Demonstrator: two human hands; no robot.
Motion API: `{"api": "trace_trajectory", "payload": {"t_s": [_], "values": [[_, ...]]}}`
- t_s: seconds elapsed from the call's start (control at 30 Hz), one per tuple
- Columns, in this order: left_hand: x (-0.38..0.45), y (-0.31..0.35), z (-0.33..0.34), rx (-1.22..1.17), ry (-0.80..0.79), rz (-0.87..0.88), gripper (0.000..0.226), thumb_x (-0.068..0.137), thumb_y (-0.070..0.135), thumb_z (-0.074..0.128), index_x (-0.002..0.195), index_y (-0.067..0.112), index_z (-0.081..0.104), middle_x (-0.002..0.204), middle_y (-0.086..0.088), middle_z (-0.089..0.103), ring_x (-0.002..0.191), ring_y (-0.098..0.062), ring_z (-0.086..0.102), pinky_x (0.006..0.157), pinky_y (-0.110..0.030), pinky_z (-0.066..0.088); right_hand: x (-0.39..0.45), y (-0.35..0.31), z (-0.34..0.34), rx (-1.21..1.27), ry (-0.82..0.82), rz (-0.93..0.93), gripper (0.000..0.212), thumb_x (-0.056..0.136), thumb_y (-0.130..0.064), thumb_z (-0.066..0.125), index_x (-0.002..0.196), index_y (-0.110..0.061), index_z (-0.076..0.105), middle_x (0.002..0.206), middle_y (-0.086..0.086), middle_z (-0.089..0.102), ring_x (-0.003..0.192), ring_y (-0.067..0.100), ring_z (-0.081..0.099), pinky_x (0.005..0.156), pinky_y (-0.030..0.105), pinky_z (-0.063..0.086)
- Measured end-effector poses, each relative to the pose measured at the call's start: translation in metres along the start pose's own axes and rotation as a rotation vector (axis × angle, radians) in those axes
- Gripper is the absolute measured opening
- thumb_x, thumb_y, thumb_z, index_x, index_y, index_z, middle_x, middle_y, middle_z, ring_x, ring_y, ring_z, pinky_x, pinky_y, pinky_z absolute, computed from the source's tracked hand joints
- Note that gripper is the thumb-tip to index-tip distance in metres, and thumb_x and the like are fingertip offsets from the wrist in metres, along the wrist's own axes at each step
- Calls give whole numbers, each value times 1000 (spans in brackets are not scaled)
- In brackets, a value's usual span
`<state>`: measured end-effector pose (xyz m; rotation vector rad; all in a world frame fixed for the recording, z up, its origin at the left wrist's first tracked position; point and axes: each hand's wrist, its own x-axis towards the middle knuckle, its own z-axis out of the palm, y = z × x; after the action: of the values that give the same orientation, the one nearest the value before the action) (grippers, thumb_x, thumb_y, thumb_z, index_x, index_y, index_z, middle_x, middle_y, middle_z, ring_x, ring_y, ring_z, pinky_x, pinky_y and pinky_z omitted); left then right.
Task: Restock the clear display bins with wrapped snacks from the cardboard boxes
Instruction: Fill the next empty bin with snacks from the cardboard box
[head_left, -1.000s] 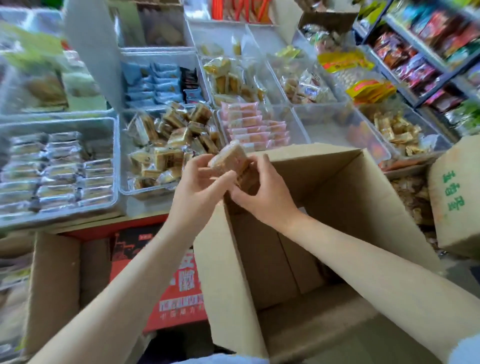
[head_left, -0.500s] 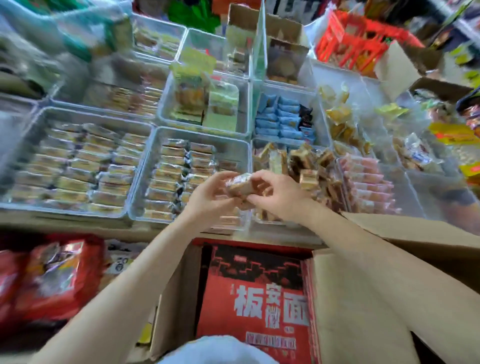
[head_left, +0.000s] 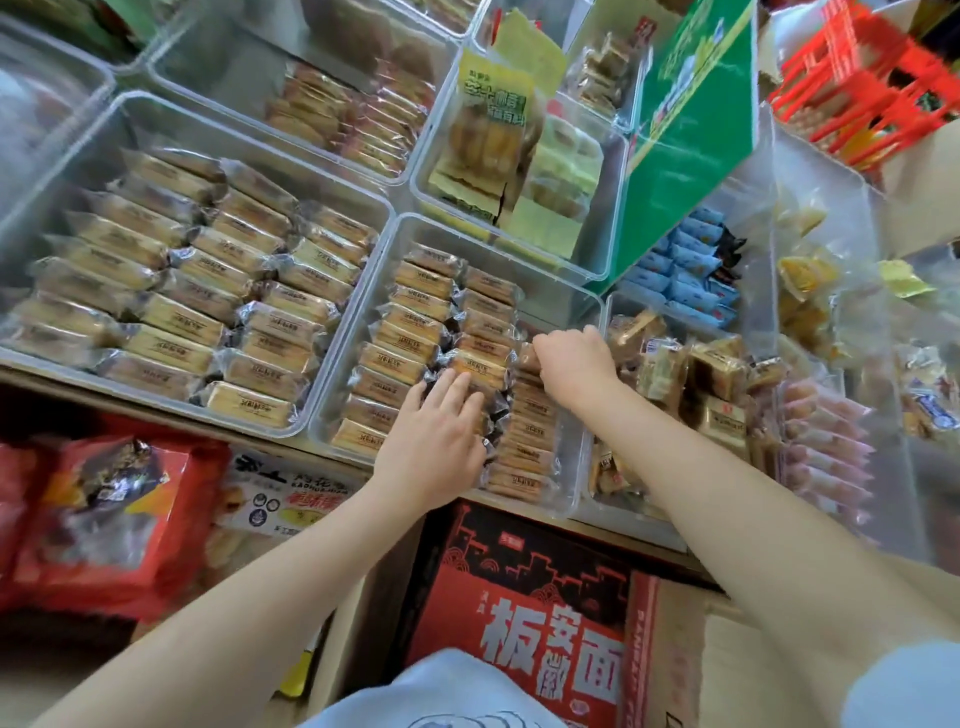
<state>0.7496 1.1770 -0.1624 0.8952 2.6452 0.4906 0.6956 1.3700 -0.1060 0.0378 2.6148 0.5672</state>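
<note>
Shelf's clear bin (head_left: 586, 306) holds wrapped snacks (head_left: 415, 325); hands (head_left: 436, 441) touch them.

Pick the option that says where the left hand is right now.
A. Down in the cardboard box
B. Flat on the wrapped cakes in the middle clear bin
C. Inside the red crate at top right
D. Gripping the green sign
B: the left hand lies with straight fingers on the wrapped cakes in the middle clear bin, while the right hand is curled at that bin's right column.
</note>
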Motion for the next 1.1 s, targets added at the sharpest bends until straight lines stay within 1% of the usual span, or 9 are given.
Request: {"api": "trace_trajectory", "payload": {"t_s": [0.13, 0.27, 0.37, 0.53, 0.67, 0.73, 0.83, 1.0, 1.1], "values": [[1, 0, 0, 23, 2, 3, 62, 99, 40, 33, 153, 11, 37, 163, -12, 28, 154, -27, 17, 122, -49, 20, 0, -7, 17, 347, -187, 75, 31, 98, -16, 39, 125, -9, 51, 126, 14, 59, 114, 34, 57, 95, 44, 49], [-1, 0, -1, 49, -8, 6, 61, 99, 40, 34, 152, 10, 39, 162, -13, 30, 153, -28, 18, 121, -49, 25, -37, -26, 47, 505, -120, 79, 65, 104, -32, 32, 158, -6, 6, 165, 17, 5, 152, 37, 6, 124, 47, 14], [-1, 0, -2, 45, -15, 2, 59, 100, 39, 33, 152, 12, 37, 164, -11, 27, 154, -26, 14, 122, -48, 22, -40, -24, 49, 499, -141, 69, 69, 106, -36, 30, 160, -12, -5, 167, 12, -9, 154, 31, -6, 124, 45, 5], [-9, 4, -5, 44, -2, -33, 54, 100, 35, 40, 151, 16, 40, 166, -7, 23, 155, -23, 10, 124, -46, 15, -75, -6, 14, 654, -83, -43, 52, 104, -29, 39, 153, -13, 37, 162, 11, 28, 149, 27, 25, 121, 43, 24], [-39, 51, -7, -12, 83, -15, 41, 93, 27, 57, 132, 12, 61, 149, -12, 48, 139, -32, 41, 113, -47, 33, -185, 35, 17, 921, 192, -42, 30, 103, -21, 47, 119, -12, 70, 114, 3, 68, 104, 16, 59, 81, 24, 39], [-57, 99, -6, -121, 76, 53, 35, 93, 22, 61, 126, 10, 64, 135, -11, 56, 123, -33, 53, 101, -45, 43, -248, 67, 40, 990, 331, 79, 25, 101, -19, 50, 105, -14, 74, 95, -1, 70, 85, 12, 59, 70, 26, 38], [-86, 196, -1, -280, 29, 198, 31, 97, 22, 58, 127, 14, 63, 133, -4, 54, 120, -26, 54, 92, -39, 50, -337, 119, 85, 986, 456, 351, 23, 101, -22, 52, 109, -18, 73, 94, 1, 72, 84, 17, 64, 73, 33, 50], [-140, 344, 31, -371, -15, 578, 25, 99, 28, 53, 119, 22, 67, 136, 0, 54, 121, -21, 55, 95, -37, 51, -450, 192, 162, 995, 600, 682, 22, 97, -21, 52, 94, -17, 74, 85, -4, 72, 80, 18, 67, 76, 35, 55], [-159, 400, 53, -316, -3, 661, 23, 97, 23, 56, 115, 21, 71, 131, -1, 60, 129, -21, 49, 110, -34, 32, -487, 227, 212, 955, 477, 755, 23, 97, -25, 48, 88, -21, 70, 82, -6, 69, 76, 20, 62, 69, 35, 51]]}}
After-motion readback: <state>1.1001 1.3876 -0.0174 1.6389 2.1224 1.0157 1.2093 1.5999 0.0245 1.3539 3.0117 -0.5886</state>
